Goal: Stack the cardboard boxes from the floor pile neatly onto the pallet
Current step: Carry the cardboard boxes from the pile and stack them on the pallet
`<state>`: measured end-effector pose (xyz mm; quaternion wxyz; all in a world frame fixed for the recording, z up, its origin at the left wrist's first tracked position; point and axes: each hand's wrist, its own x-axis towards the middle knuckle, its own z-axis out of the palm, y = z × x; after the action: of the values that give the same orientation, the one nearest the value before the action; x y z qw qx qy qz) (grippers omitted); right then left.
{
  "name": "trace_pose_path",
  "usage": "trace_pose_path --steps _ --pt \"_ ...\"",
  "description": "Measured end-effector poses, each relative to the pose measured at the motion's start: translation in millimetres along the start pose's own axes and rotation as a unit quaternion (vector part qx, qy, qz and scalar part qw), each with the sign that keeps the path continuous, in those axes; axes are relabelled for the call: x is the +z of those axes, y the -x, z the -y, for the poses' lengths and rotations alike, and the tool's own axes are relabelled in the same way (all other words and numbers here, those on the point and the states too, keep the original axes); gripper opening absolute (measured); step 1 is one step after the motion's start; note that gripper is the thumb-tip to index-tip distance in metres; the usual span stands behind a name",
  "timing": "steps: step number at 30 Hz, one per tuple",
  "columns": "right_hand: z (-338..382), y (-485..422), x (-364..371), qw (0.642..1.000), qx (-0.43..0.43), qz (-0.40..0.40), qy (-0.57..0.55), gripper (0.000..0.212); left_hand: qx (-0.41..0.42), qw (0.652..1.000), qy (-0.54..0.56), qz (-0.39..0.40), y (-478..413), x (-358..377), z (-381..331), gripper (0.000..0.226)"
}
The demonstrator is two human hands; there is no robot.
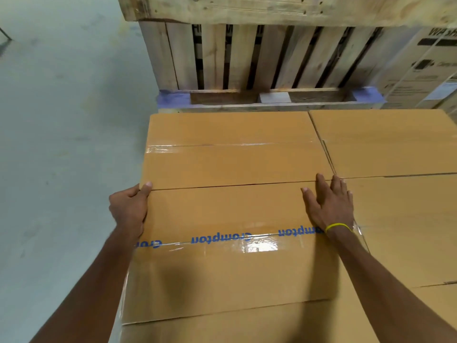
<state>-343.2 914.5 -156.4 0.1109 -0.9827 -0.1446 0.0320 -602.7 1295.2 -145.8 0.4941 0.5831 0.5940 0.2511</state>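
Taped box (222, 263) lay in the stack's top layer, butted against the far box (230, 134) and the right-hand box (400, 219); left hand (128, 209) gripped its left edge, right hand (329, 206) pressed flat, fingers spread, at the right seam, probably squaring it flush with its neighbours.

A brown cardboard box (222, 268) lies flat, sealed with clear tape printed "Crompton" in blue. A second box (235, 134) abuts its far edge; a third box (395, 219) sits just right.
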Motion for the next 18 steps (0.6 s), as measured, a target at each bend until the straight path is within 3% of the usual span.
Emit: trace_pose_path --steps 11,16,18 --pt "3 -2 -10 0.998 -0.012 0.067 0.010 0.071 0.015 1.000 -0.025 -0.009 11 -1 -7 0.052" --pt "-25 17 -31 0.989 -0.058 0.132 -0.020 0.073 0.149 0.975 -0.165 -0.008 26 -16 -9 0.063" --pt "-51 50 -39 0.988 -0.073 0.136 -0.023 0.070 0.212 0.957 -0.196 0.028 55 -29 -1 0.066"
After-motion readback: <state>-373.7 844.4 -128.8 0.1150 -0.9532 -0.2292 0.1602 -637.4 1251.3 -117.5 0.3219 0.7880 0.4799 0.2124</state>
